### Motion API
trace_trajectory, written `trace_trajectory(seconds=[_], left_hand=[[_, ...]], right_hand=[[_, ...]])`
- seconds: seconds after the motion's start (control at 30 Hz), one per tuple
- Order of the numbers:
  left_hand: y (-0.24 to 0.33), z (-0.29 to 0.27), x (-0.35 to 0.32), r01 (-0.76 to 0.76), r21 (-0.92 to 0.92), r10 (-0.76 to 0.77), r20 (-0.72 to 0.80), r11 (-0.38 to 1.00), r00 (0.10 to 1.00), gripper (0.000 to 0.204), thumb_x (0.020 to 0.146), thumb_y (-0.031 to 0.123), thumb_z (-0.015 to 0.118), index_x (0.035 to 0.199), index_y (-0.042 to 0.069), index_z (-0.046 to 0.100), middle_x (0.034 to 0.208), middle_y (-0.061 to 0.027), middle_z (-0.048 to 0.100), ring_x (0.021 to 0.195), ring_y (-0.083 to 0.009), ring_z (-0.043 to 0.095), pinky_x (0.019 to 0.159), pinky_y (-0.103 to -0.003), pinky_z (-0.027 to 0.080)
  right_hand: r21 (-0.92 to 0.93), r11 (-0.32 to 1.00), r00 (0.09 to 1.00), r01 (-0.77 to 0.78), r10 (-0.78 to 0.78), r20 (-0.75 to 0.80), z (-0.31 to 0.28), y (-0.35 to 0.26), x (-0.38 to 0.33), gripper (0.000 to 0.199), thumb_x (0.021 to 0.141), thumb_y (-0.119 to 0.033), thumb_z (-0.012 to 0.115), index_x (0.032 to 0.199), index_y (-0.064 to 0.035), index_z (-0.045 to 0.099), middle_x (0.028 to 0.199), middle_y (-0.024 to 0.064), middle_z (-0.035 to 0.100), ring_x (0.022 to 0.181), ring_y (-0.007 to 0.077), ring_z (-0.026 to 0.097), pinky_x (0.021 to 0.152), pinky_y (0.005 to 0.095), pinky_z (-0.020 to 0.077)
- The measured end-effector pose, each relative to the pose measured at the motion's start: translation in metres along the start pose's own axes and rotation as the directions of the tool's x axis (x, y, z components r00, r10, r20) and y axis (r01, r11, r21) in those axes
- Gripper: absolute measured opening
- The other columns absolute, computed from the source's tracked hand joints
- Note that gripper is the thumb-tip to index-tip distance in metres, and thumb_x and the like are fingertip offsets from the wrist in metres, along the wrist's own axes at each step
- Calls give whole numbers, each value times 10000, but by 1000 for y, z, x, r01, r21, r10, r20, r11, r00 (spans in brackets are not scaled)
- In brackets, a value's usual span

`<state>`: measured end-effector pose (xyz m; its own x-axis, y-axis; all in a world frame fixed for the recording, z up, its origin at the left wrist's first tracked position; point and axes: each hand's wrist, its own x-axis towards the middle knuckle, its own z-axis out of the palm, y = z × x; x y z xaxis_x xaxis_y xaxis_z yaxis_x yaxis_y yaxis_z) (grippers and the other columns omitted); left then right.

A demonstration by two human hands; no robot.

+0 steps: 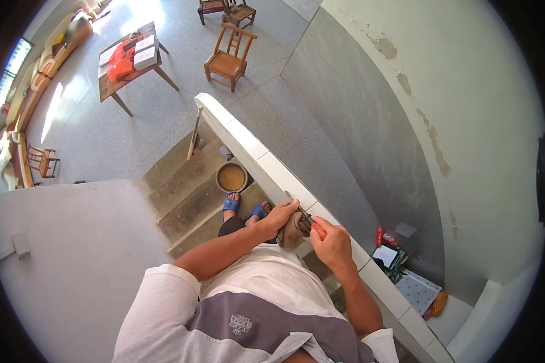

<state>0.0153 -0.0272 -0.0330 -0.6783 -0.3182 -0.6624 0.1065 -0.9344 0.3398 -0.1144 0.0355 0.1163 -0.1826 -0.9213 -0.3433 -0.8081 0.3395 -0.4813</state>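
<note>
We stretch the left arm forward and inward, and the left hand (278,219) appears to pinch a brown rag (294,228), though bunched folds hide some fingers. Our bent right arm brings the right hand (333,243) beside it, fingers closed around the red handle of a slim tool (305,214), which lies against the rag. The white-tiled ledge (272,166) runs close by our hands; a basin (245,186) sits on the stairs (184,195) near our slippers (231,202).
</note>
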Motion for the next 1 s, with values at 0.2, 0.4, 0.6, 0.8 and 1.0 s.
trace_trajectory(seconds=[0.2, 0.4, 0.6, 0.8, 1.0], left_hand=[[2, 7, -4, 6, -21, -7, -19, 1000, 1000, 342, 1012, 328, 451, 1066, 14, 575, 947, -74, 628, 836, -162, 616, 760, -309, 517], [4, 5, -2, -2, -43, 2, -18, 999, 1000, 338, 1011, 332, 455, 1038, 18, 575, 930, -72, 621, 828, -161, 615, 751, -312, 519], [4, 2, -1, -21, -73, 22, 1, 997, 1000, 339, 1012, 334, 453, 1049, 17, 569, 944, -82, 620, 842, -167, 613, 760, -317, 518], [0, 5, -1, -9, -49, 7, -32, 999, 999, 343, 1014, 334, 446, 1060, 15, 566, 953, -88, 620, 849, -170, 615, 765, -320, 521], [7, 4, -3, 3, -51, -3, 3, 999, 1000, 344, 1015, 337, 444, 1069, 21, 569, 952, -89, 619, 856, -171, 617, 764, -321, 522]], right_hand=[[-61, 998, 1000, -5, 6, 21, -2, 0, 0, 301, 833, -178, 590, 1093, -57, 679, 774, 94, 701, 729, 267, 654, 870, 392, 437], [-57, 998, 1000, 17, -17, 5, 0, 3, 5, 290, 830, -187, 591, 1072, -63, 690, 757, 97, 694, 714, 267, 651, 871, 379, 438], [-7, 1000, 1000, -3, 3, 4, 1, 2, 10, 289, 824, -186, 594, 1069, -66, 691, 746, 104, 689, 690, 275, 645, 868, 381, 440], [-65, 996, 998, 57, -58, -19, 0, 4, 5, 285, 819, -181, 601, 1064, -66, 691, 739, 97, 688, 662, 280, 635, 818, 383, 452], [-36, 999, 999, 36, -36, -21, 2, 3, 7, 280, 813, -176, 609, 1057, -67, 693, 741, 107, 687, 667, 284, 634, 811, 381, 453]])
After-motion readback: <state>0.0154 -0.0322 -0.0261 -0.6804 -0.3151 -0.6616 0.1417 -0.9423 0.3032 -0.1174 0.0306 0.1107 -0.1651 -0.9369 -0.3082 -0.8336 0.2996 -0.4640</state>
